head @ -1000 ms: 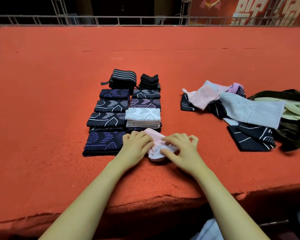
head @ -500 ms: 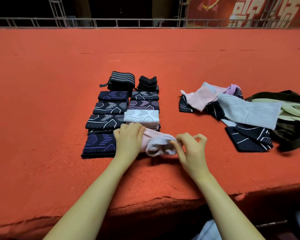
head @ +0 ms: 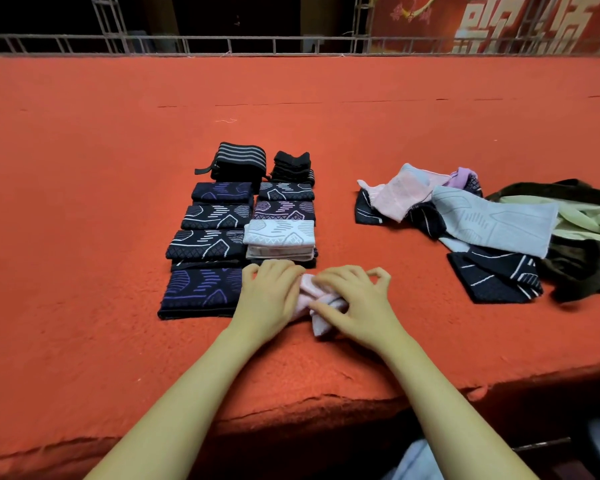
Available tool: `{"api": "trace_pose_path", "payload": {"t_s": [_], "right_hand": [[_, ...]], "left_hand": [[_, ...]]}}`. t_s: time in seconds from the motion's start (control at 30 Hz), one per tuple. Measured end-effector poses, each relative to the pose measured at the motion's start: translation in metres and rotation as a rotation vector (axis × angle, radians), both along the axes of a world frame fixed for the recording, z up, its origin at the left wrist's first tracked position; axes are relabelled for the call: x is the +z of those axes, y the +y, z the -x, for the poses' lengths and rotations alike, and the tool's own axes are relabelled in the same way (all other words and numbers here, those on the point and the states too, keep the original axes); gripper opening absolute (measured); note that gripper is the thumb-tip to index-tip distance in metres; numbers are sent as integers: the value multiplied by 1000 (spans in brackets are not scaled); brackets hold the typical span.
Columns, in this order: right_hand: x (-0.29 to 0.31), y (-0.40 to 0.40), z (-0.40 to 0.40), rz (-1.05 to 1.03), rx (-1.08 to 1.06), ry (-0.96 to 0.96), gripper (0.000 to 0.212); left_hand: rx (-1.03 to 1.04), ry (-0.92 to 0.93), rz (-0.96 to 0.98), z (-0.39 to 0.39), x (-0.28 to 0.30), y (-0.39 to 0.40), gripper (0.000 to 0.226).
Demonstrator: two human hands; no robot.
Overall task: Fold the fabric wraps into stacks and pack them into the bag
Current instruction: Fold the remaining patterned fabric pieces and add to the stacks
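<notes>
Head view over a broad platform covered in orange-red felt (head: 84,220), its near edge worn and lifted in places. At the far edge runs a metal railing (head: 222,43); behind it the room is dark, with a red banner (head: 499,22) bearing large pale characters at upper right. The left hand (head: 269,299) lies palm-down with fingers curled, pressing the left part of a pale pink wrap (head: 314,306); the right hand (head: 355,306) pinches the same wrap between thumb and fingers, the cloth bunched between both hands near the front edge. Just beyond the hands, folded wraps (head: 243,216) sit in two columns, mostly dark and patterned, one white. Well to the right lies a loose heap of unfolded wraps (head: 465,223), touching a dark olive bag (head: 586,265) with pale green lining.
</notes>
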State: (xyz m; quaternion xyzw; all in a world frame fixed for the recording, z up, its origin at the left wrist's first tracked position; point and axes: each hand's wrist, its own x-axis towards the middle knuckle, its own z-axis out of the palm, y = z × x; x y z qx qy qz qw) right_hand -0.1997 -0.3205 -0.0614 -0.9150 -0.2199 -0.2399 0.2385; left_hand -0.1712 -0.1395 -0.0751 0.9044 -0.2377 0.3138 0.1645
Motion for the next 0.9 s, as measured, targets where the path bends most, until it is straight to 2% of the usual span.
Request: {"api": "trace_pose_path", "payload": {"t_s": [0.17, 0.3, 0.4, 0.53, 0.63, 0.8, 0.9], "right_hand": [[-8, -7, -1, 32, -10, -86, 27], [-5, -15, 3, -8, -7, -146, 22], [2, -19, 2, -56, -8, -201, 10], [3, -21, -2, -136, -68, -270, 5], [2, -20, -1, -332, -108, -285, 6], [1, -15, -4, -552, -122, -126, 7], [5, -17, -9, -634, -162, -37, 11]], "left_hand": [[-59, 50, -32, 6, -8, -1, 27], [-60, 122, 202, -1, 1, -12, 28], [58, 110, 342, -9, 11, -12, 33], [190, 22, 210, -16, 20, -10, 31], [284, 7, 146, -19, 19, -8, 32], [357, 72, 70, -21, 10, -12, 36], [315, 107, 134, -19, 9, -18, 38]]}}
